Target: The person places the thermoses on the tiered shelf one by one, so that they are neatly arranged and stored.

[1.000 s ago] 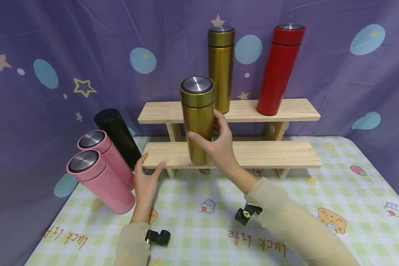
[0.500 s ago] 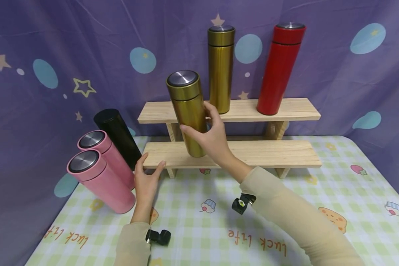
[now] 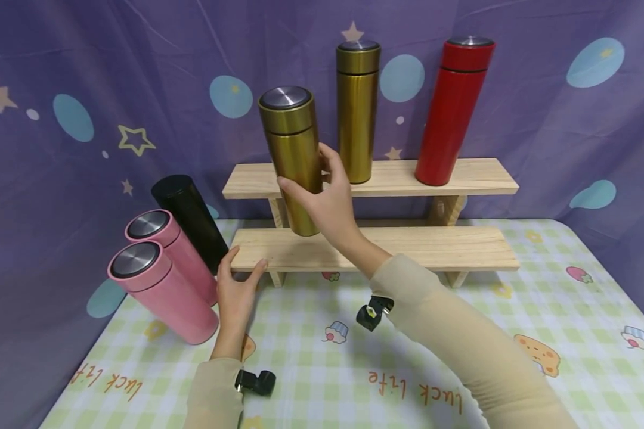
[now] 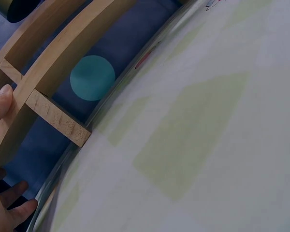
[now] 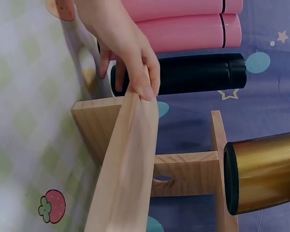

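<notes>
My right hand (image 3: 330,199) grips a gold thermos (image 3: 295,158) around its side, tilted a little, in front of the upper shelf's left part. In the right wrist view this gold thermos (image 5: 266,171) hangs off the wooden stand, its dark base showing. With thumb and fingers my left hand (image 3: 238,295) holds the left end of the lower shelf (image 3: 408,247); the right wrist view shows that left hand (image 5: 123,46) pinching the board's end. A second gold thermos (image 3: 356,113) and a red thermos (image 3: 453,113) stand on the upper shelf (image 3: 397,179).
Left of the stand, two pink thermoses (image 3: 163,292) and a black thermos (image 3: 190,223) stand on the table close to my left hand. A checked cloth (image 3: 300,369) covers the table. Behind everything hangs a purple curtain (image 3: 155,71) with stars and blue ovals.
My right hand has lifted the gold thermos up and to the left, from low over the lower shelf to upper-shelf height. The left hand stays on the lower shelf's end.
</notes>
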{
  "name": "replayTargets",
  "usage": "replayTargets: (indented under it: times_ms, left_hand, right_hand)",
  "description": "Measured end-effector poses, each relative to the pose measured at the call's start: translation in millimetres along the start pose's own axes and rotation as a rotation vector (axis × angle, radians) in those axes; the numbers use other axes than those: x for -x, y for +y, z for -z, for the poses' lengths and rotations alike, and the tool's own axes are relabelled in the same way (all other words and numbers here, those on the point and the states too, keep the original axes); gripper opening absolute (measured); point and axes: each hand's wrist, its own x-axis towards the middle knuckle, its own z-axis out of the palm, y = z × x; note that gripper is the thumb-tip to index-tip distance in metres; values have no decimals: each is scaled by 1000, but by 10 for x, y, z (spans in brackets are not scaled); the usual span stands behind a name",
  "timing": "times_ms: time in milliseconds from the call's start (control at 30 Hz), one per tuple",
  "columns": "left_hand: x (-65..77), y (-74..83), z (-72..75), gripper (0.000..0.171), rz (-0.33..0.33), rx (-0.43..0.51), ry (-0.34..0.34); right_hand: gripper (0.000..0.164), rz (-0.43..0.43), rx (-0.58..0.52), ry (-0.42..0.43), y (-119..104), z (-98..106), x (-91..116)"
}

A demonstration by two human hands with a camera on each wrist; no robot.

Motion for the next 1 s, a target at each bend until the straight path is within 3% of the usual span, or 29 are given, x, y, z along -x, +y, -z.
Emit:
replayTargets:
  times_ms: [333, 700, 1000]
  left_hand:
    - [-2, -18, -1, 77, 3, -2, -10]
    - [-3, -24, -10, 75, -4, 1, 3]
    - [3, -26, -16, 76, 9, 3, 2]
  right_hand:
    - [71, -33, 39, 30, 52, -59, -178]
    - [74, -90, 1, 15, 32, -76, -366]
    - [72, -79, 14, 23, -4, -127, -506]
